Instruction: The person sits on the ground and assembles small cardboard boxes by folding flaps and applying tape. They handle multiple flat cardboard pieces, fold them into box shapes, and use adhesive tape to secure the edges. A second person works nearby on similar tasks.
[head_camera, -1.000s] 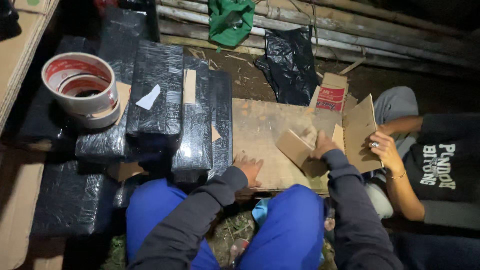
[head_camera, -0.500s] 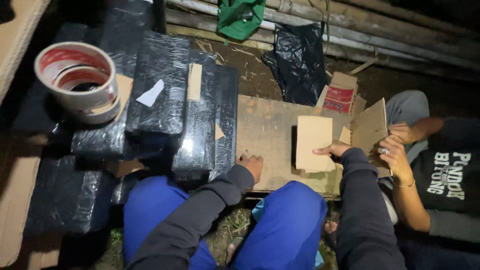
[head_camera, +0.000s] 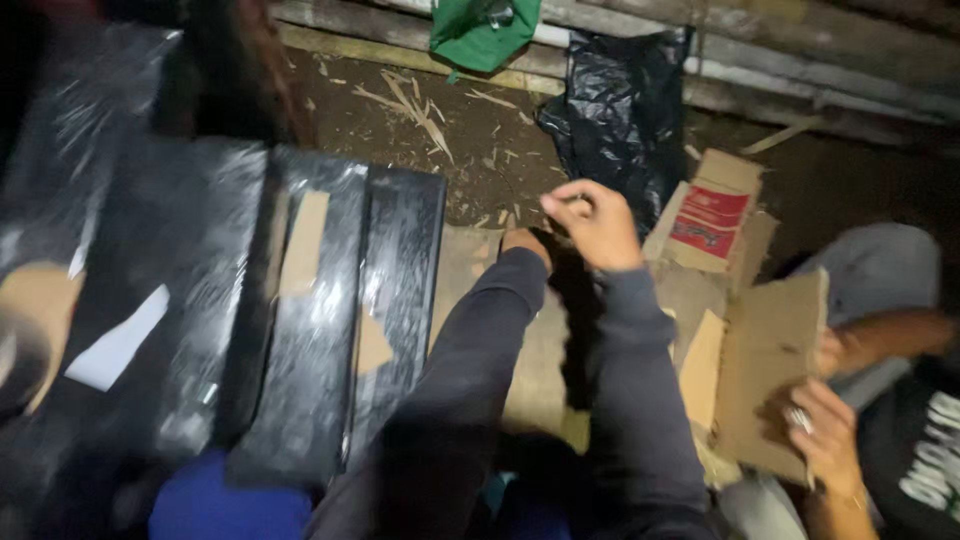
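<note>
Both of the wearer's arms, in dark grey sleeves, reach forward over a flat sheet of brown cardboard (head_camera: 540, 330) lying on the ground at the centre of the view. The right hand (head_camera: 592, 222) is raised just above the sheet's far edge, its fingers curled loosely inward with nothing visibly between them. The left hand (head_camera: 524, 244) sits close beside it at its 9 o'clock, mostly hidden behind the cuff; only the knuckles show, so I cannot tell whether it is clenched or released.

At 9 o'clock from the hands lie long black plastic-wrapped packages (head_camera: 310, 320) side by side, glossy under the light. One bears a tall brown rectangular label (head_camera: 302, 245), another a small brown patch (head_camera: 372, 345), and a white slanted slip (head_camera: 117, 338) lies on the package further out at 9 o'clock.

At 3 o'clock from the right hand stands a small folded cardboard box with a red printed panel (head_camera: 708, 222). Lower, toward 4 o'clock, another person's hand (head_camera: 820, 432), wearing a ring, holds a large plain cardboard flap (head_camera: 765, 375).

At 12 o'clock a crumpled black plastic bag (head_camera: 612, 115) lies on dirt strewn with wood shavings, and a green cloth bag (head_camera: 480, 32) hangs at 11 o'clock against the wooden planks (head_camera: 820, 70).
</note>
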